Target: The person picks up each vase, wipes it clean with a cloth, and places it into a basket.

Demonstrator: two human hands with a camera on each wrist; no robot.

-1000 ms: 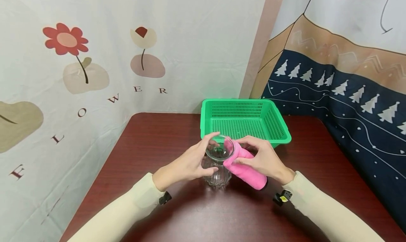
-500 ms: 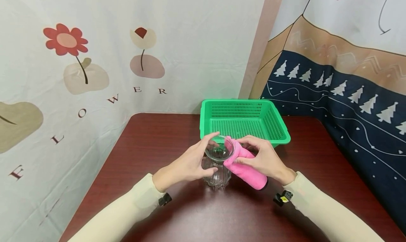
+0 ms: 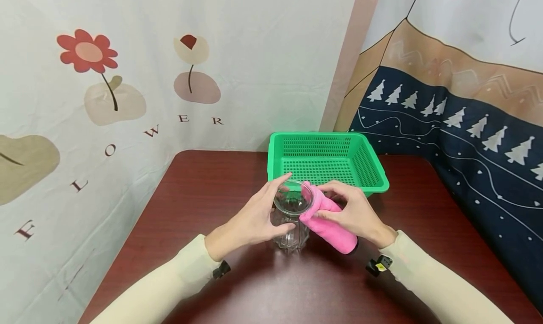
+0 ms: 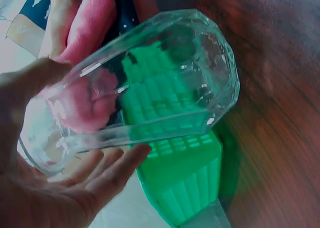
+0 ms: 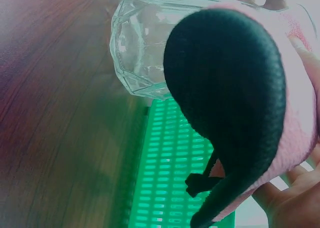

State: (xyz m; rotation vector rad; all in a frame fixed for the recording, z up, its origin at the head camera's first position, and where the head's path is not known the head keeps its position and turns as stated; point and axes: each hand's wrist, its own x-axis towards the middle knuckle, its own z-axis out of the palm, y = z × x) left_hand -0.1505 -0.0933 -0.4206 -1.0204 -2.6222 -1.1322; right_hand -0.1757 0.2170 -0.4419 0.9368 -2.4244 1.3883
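Observation:
A clear glass vase [image 3: 292, 236] with faceted sides and a round rim is in front of me, its mouth facing up. My left hand [image 3: 254, 215] curves round its neck, thumb on the near side and fingers on the far side. In the left wrist view, the vase [image 4: 165, 83] spans the picture, with the thumb along one side. My right hand [image 3: 354, 211] grips a pink fleecy cloth piece [image 3: 335, 234] against the rim's right side, and some pink shows through the glass. In the right wrist view, its rounded dark end [image 5: 225, 83] has a small dark strap.
Right behind the vase, a green slotted plastic basket [image 3: 271, 159] sits on the dark red-brown wooden table [image 3: 212, 187]. Printed fabric [image 3: 254, 55] hangs behind the table, and a dark tree-patterned hanging [image 3: 424, 126] is at the right.
My left fingers and thumb have shifted slightly: the index fingertip is a little higher and the thumb a little farther right. My right hand and the pink cloth piece stay nearly still.

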